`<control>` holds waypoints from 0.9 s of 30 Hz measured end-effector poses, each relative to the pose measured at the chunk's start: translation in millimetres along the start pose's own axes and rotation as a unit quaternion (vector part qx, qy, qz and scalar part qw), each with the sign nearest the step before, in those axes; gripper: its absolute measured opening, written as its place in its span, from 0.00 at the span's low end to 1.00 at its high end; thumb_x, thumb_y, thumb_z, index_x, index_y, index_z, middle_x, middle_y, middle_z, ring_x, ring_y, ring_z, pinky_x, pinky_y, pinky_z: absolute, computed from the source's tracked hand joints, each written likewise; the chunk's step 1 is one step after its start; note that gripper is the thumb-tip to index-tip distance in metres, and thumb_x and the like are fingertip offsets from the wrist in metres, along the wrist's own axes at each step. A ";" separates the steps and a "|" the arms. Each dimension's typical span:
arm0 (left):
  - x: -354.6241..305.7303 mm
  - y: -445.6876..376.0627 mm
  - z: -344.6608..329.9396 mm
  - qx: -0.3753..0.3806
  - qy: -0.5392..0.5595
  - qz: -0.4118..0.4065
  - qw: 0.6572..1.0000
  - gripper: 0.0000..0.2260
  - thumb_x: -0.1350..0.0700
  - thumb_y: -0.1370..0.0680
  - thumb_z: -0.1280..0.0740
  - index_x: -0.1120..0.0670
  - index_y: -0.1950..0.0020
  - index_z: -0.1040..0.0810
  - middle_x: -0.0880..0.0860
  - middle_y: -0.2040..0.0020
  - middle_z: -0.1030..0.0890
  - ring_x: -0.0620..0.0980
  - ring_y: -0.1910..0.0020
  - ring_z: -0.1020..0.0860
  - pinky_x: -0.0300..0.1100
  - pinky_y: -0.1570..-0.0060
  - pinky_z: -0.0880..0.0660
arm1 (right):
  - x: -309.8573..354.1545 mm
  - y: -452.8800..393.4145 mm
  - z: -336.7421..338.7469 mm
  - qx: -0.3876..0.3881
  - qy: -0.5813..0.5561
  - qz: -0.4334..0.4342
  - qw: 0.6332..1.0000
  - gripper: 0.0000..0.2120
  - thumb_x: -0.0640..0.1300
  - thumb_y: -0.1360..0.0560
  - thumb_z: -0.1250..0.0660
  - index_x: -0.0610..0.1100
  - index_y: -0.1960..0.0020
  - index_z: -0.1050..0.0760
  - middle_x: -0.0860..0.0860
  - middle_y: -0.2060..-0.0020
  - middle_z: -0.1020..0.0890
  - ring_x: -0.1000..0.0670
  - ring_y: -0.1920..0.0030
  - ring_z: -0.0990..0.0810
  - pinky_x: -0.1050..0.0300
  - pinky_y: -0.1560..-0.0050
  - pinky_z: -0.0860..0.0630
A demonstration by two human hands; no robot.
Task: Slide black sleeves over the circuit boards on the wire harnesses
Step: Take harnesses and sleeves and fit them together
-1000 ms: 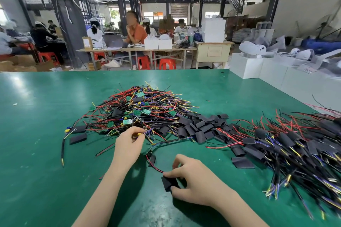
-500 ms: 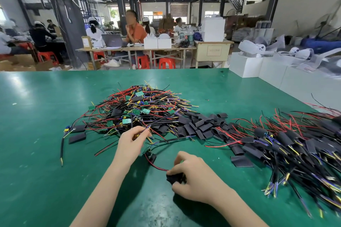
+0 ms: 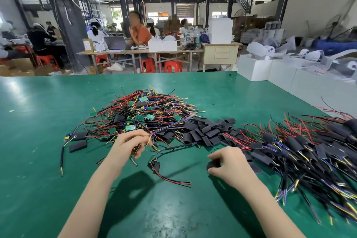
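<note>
Both hands curled: left hand (image 3: 129, 144) pinches wires (image 3: 170, 127), right hand (image 3: 228, 160) sleeve (image 3: 212, 164).

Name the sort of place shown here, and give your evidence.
Probably a small electronics assembly workshop: a green worktable heaped with wire harnesses, loose black sleeves, and other workers seated at benches behind.
</note>
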State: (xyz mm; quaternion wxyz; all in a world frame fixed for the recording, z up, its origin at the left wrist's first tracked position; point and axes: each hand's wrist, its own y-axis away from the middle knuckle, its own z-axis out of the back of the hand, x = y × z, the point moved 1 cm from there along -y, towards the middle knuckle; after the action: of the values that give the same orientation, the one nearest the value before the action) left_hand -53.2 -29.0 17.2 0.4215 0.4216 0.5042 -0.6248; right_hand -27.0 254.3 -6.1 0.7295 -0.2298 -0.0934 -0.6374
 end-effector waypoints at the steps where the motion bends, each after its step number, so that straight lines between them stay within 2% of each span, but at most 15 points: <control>1: 0.2 -0.2 0.9 0.003 -0.005 0.000 1.000 0.08 0.57 0.28 0.35 0.57 0.67 0.22 0.56 0.71 0.29 0.48 0.74 0.33 0.35 0.74 0.34 | -2.7 -1.1 4.0 -0.023 -0.024 -0.005 0.999 0.17 0.45 0.36 0.26 0.44 0.47 0.17 0.49 0.51 0.15 0.48 0.48 0.19 0.57 0.46 0.26; 3: 1.9 -1.3 0.8 0.004 -0.022 0.004 1.000 0.09 0.57 0.30 0.36 0.56 0.70 0.25 0.55 0.72 0.29 0.49 0.74 0.33 0.34 0.72 0.32 | -3.8 -1.9 13.6 -0.088 -0.115 -0.016 0.989 0.17 0.42 0.36 0.23 0.45 0.47 0.17 0.51 0.56 0.14 0.52 0.54 0.17 0.60 0.48 0.25; 6: 4.7 -1.8 -0.1 0.014 -0.008 0.013 1.000 0.09 0.57 0.31 0.38 0.54 0.72 0.28 0.55 0.73 0.30 0.50 0.75 0.33 0.35 0.72 0.34 | -3.5 -3.0 25.2 -0.154 -0.296 -0.025 0.942 0.21 0.40 0.37 0.20 0.47 0.45 0.18 0.54 0.60 0.14 0.58 0.59 0.18 0.65 0.49 0.25; 9: 4.8 -1.5 -1.7 0.040 0.011 0.002 0.999 0.10 0.57 0.31 0.39 0.55 0.73 0.30 0.57 0.75 0.30 0.51 0.74 0.33 0.35 0.70 0.33 | -0.6 -2.9 30.4 -0.150 -0.417 -0.008 0.896 0.21 0.37 0.35 0.22 0.49 0.44 0.19 0.56 0.60 0.14 0.60 0.61 0.21 0.70 0.54 0.26; 12: 3.0 -1.0 -4.1 0.063 0.016 -0.007 0.998 0.11 0.57 0.31 0.40 0.55 0.74 0.30 0.58 0.75 0.29 0.51 0.73 0.32 0.36 0.68 0.32 | 2.2 -3.7 30.1 -0.119 -0.498 0.001 0.859 0.22 0.33 0.34 0.24 0.45 0.43 0.20 0.54 0.59 0.14 0.59 0.61 0.23 0.70 0.59 0.25; 15: 1.7 0.2 -6.8 0.081 0.008 -0.007 0.997 0.12 0.57 0.30 0.40 0.57 0.74 0.31 0.59 0.75 0.29 0.52 0.71 0.33 0.40 0.63 0.32 | 2.2 -3.2 29.0 -0.098 -0.537 0.005 0.838 0.21 0.31 0.33 0.26 0.43 0.43 0.21 0.53 0.57 0.14 0.61 0.61 0.22 0.69 0.61 0.25; 17: 1.9 1.3 -8.6 0.087 0.003 -0.001 0.996 0.12 0.57 0.30 0.40 0.58 0.74 0.32 0.59 0.74 0.29 0.52 0.71 0.33 0.45 0.59 0.34 | 1.6 -2.8 30.2 -0.087 -0.555 0.006 0.827 0.20 0.32 0.33 0.26 0.44 0.43 0.20 0.51 0.55 0.14 0.61 0.60 0.20 0.69 0.58 0.24; 23: -0.1 2.2 -10.3 0.079 -0.001 0.012 0.997 0.11 0.57 0.30 0.41 0.58 0.73 0.33 0.59 0.73 0.30 0.52 0.71 0.33 0.47 0.57 0.35 | 2.8 -1.3 35.5 -0.039 -0.629 0.045 0.775 0.22 0.43 0.40 0.25 0.48 0.46 0.18 0.47 0.50 0.15 0.59 0.53 0.20 0.69 0.53 0.25; 25: 0.6 1.7 -8.6 0.079 -0.006 0.011 0.997 0.12 0.57 0.30 0.41 0.58 0.73 0.33 0.59 0.73 0.30 0.52 0.71 0.33 0.44 0.57 0.32 | 3.9 -0.8 35.8 -0.027 -0.630 0.054 0.774 0.23 0.43 0.40 0.25 0.47 0.45 0.18 0.47 0.50 0.15 0.58 0.52 0.21 0.68 0.53 0.25; 27: 1.0 1.3 -8.2 0.085 -0.016 0.011 0.996 0.12 0.56 0.31 0.40 0.58 0.73 0.32 0.60 0.73 0.29 0.52 0.71 0.32 0.39 0.62 0.31 | 4.9 0.1 36.7 -0.027 -0.607 0.060 0.792 0.22 0.41 0.39 0.25 0.46 0.45 0.19 0.47 0.51 0.15 0.58 0.54 0.20 0.67 0.54 0.25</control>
State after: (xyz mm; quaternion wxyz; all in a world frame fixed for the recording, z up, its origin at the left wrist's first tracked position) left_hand -51.4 -21.2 14.7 0.3989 0.4516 0.4376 -0.6675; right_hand -20.3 266.6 28.1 0.5529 -0.5941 -0.4858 -0.3246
